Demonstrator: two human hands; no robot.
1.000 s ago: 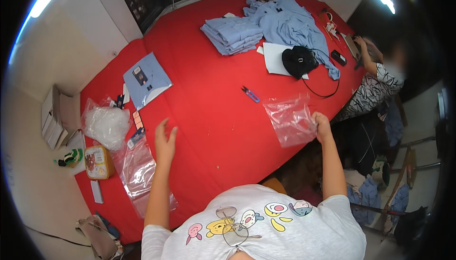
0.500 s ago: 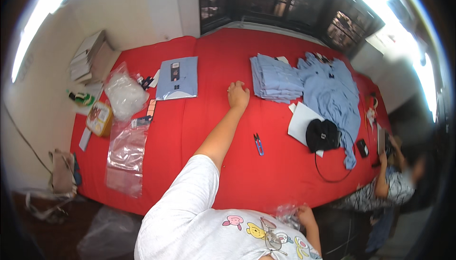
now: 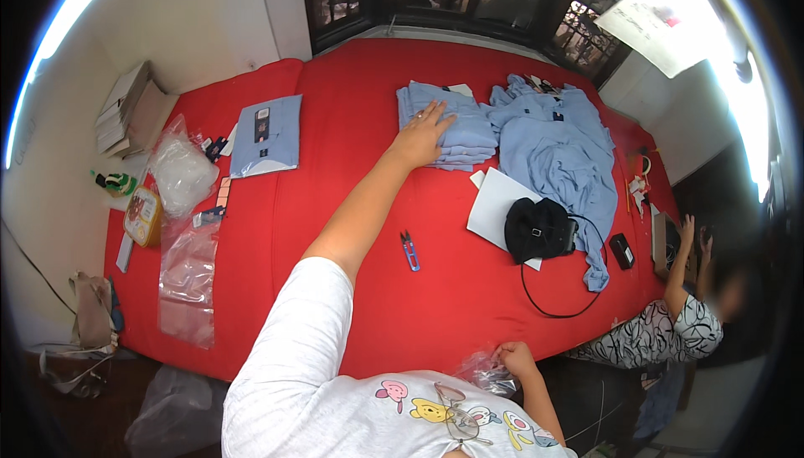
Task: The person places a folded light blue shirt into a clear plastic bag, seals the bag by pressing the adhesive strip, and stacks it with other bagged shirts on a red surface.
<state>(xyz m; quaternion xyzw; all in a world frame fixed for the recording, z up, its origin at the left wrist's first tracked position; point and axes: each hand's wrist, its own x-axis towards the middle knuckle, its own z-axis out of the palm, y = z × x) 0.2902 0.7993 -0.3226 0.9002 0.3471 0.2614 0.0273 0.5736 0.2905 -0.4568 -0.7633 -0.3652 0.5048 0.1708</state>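
My left hand (image 3: 425, 134) rests on the left part of a stack of folded light-blue shirts (image 3: 467, 130), fingers stretched out and spread. Down at the table's near edge, my right hand (image 3: 516, 358) has its fingers closed on a crumpled clear plastic bag (image 3: 486, 372). Right of the stack lies a loose, unfolded blue shirt (image 3: 557, 152). Blue-handled thread snips (image 3: 409, 252) lie on the red cloth, nearer me than the stack. Farther left is a folded blue shirt in a clear packet (image 3: 266, 136), with a dark tag on it.
A black bag (image 3: 538, 229) with a cord sits on white sheets (image 3: 490, 212). Flat clear plastic bags (image 3: 188, 286), a bunched plastic bag (image 3: 182, 177) and a yellow container (image 3: 143, 217) occupy the left side. Another person (image 3: 695, 324) is at the right edge of the red-covered table (image 3: 352, 207).
My left hand has moved right from the bare cloth onto the folded shirt stack. The whole view has shifted a little. My right hand still holds the plastic bag.
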